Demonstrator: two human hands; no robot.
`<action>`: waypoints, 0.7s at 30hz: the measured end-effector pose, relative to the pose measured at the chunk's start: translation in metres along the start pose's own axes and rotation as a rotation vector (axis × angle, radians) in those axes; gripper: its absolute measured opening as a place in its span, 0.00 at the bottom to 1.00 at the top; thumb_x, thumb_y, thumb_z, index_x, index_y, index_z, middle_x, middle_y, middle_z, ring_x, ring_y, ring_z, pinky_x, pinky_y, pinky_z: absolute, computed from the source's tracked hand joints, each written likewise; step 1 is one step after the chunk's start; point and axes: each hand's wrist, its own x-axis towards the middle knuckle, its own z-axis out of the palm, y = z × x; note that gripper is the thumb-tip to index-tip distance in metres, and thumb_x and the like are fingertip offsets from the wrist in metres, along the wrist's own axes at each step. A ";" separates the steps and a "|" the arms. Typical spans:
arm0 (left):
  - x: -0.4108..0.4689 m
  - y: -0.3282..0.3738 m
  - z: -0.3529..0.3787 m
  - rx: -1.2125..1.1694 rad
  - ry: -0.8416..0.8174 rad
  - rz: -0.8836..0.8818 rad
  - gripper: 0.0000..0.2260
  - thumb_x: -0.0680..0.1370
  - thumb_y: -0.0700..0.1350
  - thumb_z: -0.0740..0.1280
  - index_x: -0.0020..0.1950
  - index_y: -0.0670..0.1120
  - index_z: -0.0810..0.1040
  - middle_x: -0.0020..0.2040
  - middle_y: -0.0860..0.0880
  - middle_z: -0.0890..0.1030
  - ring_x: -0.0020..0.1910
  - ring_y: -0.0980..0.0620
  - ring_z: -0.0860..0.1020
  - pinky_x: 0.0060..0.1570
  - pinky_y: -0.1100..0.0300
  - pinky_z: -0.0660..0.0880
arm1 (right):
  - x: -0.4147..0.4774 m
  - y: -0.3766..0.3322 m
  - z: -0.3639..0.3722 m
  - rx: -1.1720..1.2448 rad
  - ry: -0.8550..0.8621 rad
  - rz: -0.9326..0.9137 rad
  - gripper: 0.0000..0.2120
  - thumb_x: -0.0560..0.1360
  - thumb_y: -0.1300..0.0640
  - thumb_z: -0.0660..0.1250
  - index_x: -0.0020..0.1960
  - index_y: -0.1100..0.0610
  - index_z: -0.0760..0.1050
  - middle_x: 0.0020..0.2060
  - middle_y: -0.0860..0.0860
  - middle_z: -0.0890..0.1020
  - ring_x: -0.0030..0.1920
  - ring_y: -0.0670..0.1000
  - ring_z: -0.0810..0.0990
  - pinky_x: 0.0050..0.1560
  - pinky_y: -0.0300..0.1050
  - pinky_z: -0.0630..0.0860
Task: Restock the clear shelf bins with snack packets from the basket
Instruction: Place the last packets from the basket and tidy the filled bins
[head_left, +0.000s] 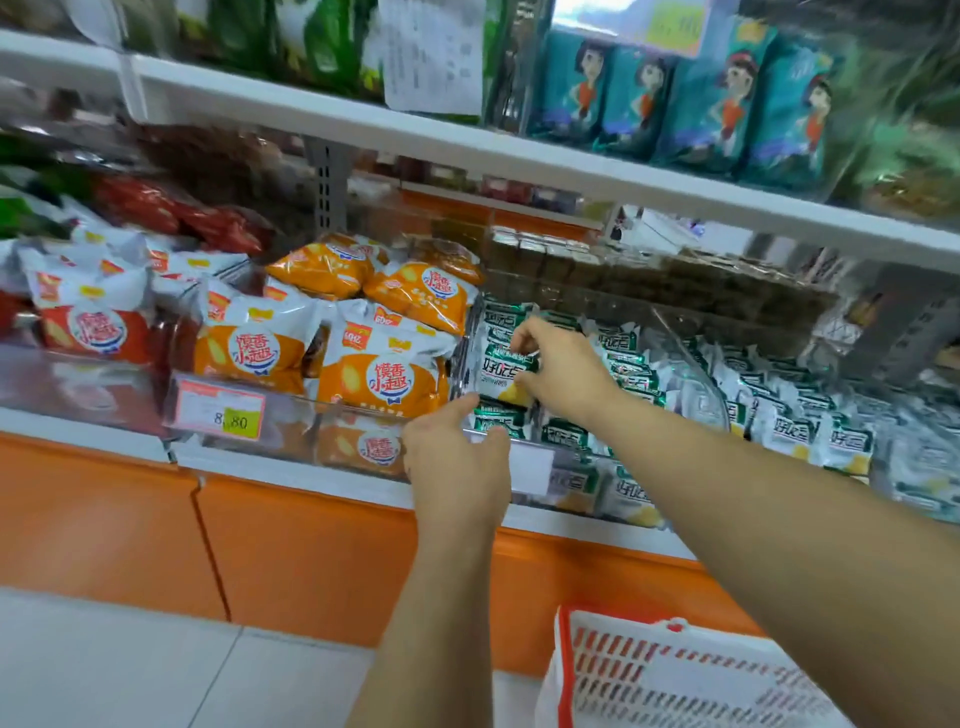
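My right hand (563, 371) pinches a small white and green snack packet (506, 371) at the left end of a clear shelf bin (691, 374) filled with several of the same packets. My left hand (457, 457) reaches toward the front rim of that bin, fingers spread and relaxed, with nothing in it. The white and red basket (670, 675) stands on the floor at the lower right, its contents hidden from view.
A neighbouring clear bin (291, 410) on the left holds orange and white packets behind a price tag (221, 410). Further left lie red and white packets (93, 322). An upper white shelf (467, 140) carries teal bags. Orange base panels run below.
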 end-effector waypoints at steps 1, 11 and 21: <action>0.004 -0.004 0.002 0.014 -0.003 0.012 0.22 0.75 0.43 0.70 0.68 0.48 0.74 0.65 0.44 0.73 0.59 0.41 0.76 0.57 0.45 0.75 | 0.006 0.002 0.007 -0.035 -0.014 0.001 0.12 0.73 0.64 0.68 0.51 0.52 0.70 0.54 0.53 0.79 0.54 0.56 0.77 0.51 0.49 0.74; 0.004 -0.002 0.000 0.187 0.003 0.071 0.20 0.76 0.42 0.68 0.68 0.48 0.73 0.66 0.45 0.69 0.61 0.45 0.71 0.58 0.52 0.73 | -0.004 0.008 0.006 -0.411 -0.106 -0.110 0.21 0.79 0.53 0.63 0.71 0.45 0.66 0.69 0.46 0.70 0.68 0.55 0.61 0.65 0.54 0.58; -0.047 0.021 0.016 0.684 -0.796 0.214 0.04 0.77 0.49 0.67 0.51 0.51 0.78 0.49 0.52 0.79 0.38 0.55 0.76 0.36 0.65 0.72 | -0.149 0.058 -0.031 -0.027 0.037 -0.192 0.07 0.75 0.59 0.66 0.50 0.53 0.81 0.36 0.42 0.79 0.35 0.41 0.75 0.38 0.41 0.72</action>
